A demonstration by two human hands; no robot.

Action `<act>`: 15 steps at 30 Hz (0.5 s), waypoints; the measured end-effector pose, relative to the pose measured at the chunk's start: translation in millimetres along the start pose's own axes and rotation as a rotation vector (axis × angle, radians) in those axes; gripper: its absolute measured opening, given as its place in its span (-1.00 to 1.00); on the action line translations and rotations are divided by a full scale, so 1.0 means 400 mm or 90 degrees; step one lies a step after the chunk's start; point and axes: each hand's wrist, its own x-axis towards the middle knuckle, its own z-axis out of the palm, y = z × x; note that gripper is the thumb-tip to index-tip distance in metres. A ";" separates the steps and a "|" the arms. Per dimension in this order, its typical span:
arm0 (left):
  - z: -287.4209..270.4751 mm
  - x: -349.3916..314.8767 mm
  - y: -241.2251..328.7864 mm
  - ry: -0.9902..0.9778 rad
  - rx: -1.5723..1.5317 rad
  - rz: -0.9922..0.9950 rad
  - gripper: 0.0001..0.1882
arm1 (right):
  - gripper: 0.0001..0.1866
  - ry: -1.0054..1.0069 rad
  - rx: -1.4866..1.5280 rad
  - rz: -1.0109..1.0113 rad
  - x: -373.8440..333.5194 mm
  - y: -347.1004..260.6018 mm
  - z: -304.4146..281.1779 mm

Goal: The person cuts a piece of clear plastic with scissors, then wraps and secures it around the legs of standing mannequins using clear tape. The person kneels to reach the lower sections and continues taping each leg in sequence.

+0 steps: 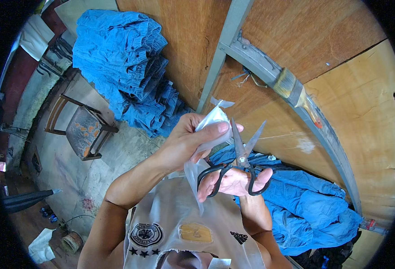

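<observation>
My left hand (186, 136) is closed around a folded white strip of thin material (216, 117), its thumb pressed flat over it. A translucent tail (192, 172) of it dangles below the hand, and a small whitish scrap (222, 103) shows at its upper end. In my right hand (234, 182) is a pair of scissors (242, 154) with black handles, fingers through the loops. The blades stand apart and point upward. One blade tip comes close beside my left thumb. Whether the strip is cloth or plastic I cannot tell.
A tall pile of blue garments (121, 54) rises at the far left, and more blue cloth (300, 206) lies at the right. A paintbrush (298, 96) rests on the grey metal frame (269, 67) by wooden panels. A worn chair (83, 130) stands on the concrete floor.
</observation>
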 end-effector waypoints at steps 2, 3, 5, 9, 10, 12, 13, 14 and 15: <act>0.001 0.000 0.000 0.002 0.002 0.000 -0.49 | 0.53 0.033 -0.001 0.033 -0.008 -0.004 0.005; 0.008 0.005 -0.003 0.003 -0.002 0.004 -0.50 | 0.54 0.029 -0.001 0.010 -0.013 -0.006 0.006; 0.011 0.007 -0.004 0.012 -0.003 0.010 -0.50 | 0.54 0.029 0.019 0.002 -0.014 -0.003 0.004; 0.011 0.008 -0.003 0.020 0.000 0.007 -0.50 | 0.54 0.042 0.004 0.015 -0.016 -0.008 0.002; 0.012 0.008 -0.003 0.022 -0.001 0.005 -0.50 | 0.54 0.046 0.004 0.013 -0.015 -0.009 0.004; 0.012 0.009 -0.004 0.033 0.013 0.013 -0.51 | 0.53 0.063 -0.011 0.028 -0.013 -0.016 0.008; 0.012 0.009 -0.005 0.041 0.027 0.021 -0.52 | 0.52 0.076 -0.026 0.046 -0.013 -0.022 0.011; 0.011 0.010 -0.006 0.049 0.041 0.031 -0.53 | 0.52 0.089 -0.040 0.064 -0.013 -0.026 0.013; 0.010 0.011 -0.009 0.049 0.066 0.042 -0.55 | 0.51 0.103 -0.046 0.074 -0.013 -0.028 0.017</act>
